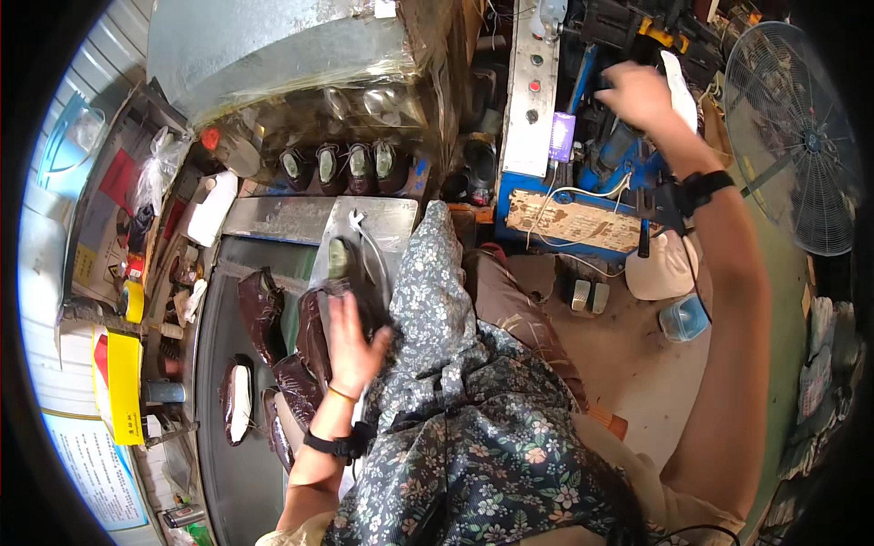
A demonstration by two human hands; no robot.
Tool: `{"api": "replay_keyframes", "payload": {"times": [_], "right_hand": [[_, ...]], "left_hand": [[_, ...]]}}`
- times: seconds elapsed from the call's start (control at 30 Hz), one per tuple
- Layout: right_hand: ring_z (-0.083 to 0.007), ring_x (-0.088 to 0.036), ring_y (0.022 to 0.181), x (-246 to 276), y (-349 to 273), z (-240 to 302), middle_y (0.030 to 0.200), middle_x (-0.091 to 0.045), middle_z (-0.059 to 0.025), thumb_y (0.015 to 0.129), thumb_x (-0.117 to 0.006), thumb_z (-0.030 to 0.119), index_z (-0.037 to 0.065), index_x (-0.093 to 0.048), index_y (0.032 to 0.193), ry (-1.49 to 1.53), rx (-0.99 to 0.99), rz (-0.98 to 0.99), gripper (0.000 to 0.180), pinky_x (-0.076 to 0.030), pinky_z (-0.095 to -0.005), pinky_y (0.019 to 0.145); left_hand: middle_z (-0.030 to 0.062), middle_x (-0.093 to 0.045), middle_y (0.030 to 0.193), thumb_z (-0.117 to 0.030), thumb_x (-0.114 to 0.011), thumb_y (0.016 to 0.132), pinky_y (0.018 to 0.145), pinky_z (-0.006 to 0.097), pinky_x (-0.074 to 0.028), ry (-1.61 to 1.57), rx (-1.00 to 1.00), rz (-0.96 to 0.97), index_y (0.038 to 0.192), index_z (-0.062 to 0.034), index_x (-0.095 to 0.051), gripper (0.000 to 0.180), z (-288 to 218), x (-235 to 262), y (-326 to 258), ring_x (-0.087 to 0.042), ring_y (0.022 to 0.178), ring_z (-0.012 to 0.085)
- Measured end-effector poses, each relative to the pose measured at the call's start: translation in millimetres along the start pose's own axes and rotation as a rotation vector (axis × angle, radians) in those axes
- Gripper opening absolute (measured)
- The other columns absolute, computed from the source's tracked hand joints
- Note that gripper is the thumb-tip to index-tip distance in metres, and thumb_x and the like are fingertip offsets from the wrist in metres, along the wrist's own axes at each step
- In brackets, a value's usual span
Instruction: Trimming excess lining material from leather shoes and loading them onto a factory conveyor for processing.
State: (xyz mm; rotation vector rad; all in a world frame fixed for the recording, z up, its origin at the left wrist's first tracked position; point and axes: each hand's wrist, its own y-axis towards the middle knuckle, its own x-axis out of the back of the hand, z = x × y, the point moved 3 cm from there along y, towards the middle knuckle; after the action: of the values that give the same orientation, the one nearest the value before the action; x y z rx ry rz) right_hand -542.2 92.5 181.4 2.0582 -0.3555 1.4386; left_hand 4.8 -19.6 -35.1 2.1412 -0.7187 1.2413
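Observation:
My left hand [356,344] lies with fingers stretched and thumb apart at the dark brown shoes on the left bench. Its fingertips are at a shoe with a green last [339,257] standing out of its top; I cannot tell how firmly they touch. Several glossy brown shoes [261,314] lie beside that hand, one with a pale sole [240,403] showing. My right hand [640,96] reaches far out to the blue machine [537,187]. Its fingers curl at a dark part of the machine, and what they hold is partly hidden.
Brown shoes on lasts [360,166] stand in a row under a large metal hood [282,55]. A control panel [531,100] with buttons stands left of my right hand. At the right are a caged fan [806,136], a white jug [657,266] and foot pedals [590,296].

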Motion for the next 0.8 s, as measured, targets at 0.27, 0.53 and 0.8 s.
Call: {"api": "replay_keyframes", "payload": {"times": [0.27,0.53,0.8], "right_hand": [[-0.0436,-0.050,0.117,-31,-52,-80,0.138,-0.045,-0.0213,0.069,-0.068,0.018,0.020,-0.049,0.138,0.074,-0.501,-0.291,0.072,-0.042,-0.0477,0.097],[-0.0356,-0.042,0.130,4,-167,117,0.147,-0.034,-0.0215,0.070,-0.076,0.022,0.003,-0.033,0.143,1.102,0.054,-0.543,0.087,-0.035,-0.0441,0.108],[-0.0286,-0.052,0.121,15,-221,261,0.147,-0.033,-0.0223,0.088,-0.067,0.044,0.004,-0.012,0.151,2.082,0.264,0.874,0.092,-0.047,-0.0452,0.097]], "left_hand": [[0.0318,-0.026,0.150,-0.030,-0.072,0.082,0.113,0.051,-0.024,-0.169,0.176,0.125,0.135,0.0017,-0.048,0.066,-6,-28,-31,-0.023,0.139,0.0487],[0.0157,-0.053,0.136,-0.018,-0.061,0.096,0.109,0.033,-0.035,-1.070,0.066,0.119,0.135,0.0034,-0.047,0.047,-92,14,53,-0.048,0.128,0.0197],[0.0142,-0.062,0.112,-0.052,-0.046,0.097,0.087,0.036,-0.051,-1.066,0.341,0.137,0.127,-0.0033,-0.052,0.057,-58,17,50,-0.062,0.100,0.0239]]}}
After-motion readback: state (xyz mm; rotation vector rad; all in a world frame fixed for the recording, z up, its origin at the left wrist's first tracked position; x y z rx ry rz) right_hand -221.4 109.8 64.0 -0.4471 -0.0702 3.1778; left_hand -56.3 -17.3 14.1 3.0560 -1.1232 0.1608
